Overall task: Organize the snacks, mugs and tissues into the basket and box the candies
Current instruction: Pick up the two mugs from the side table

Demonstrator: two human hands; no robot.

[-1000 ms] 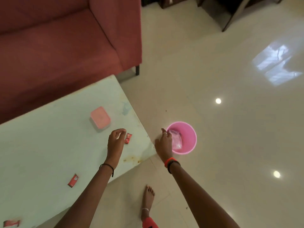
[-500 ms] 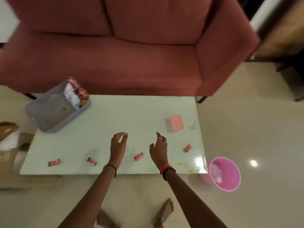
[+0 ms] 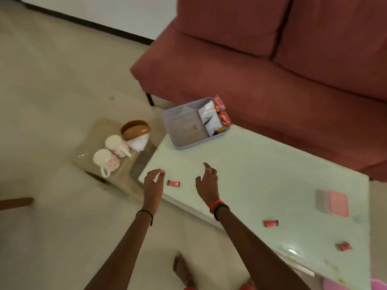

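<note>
While the left hand (image 3: 154, 183) and right hand (image 3: 207, 185) hover empty with loose fingers, either should pinch the candy (image 3: 173, 183) between them firmly.

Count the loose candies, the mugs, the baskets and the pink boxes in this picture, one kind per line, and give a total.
Loose candies: 3
Mugs: 2
Baskets: 1
Pink boxes: 1
Total: 7
</note>
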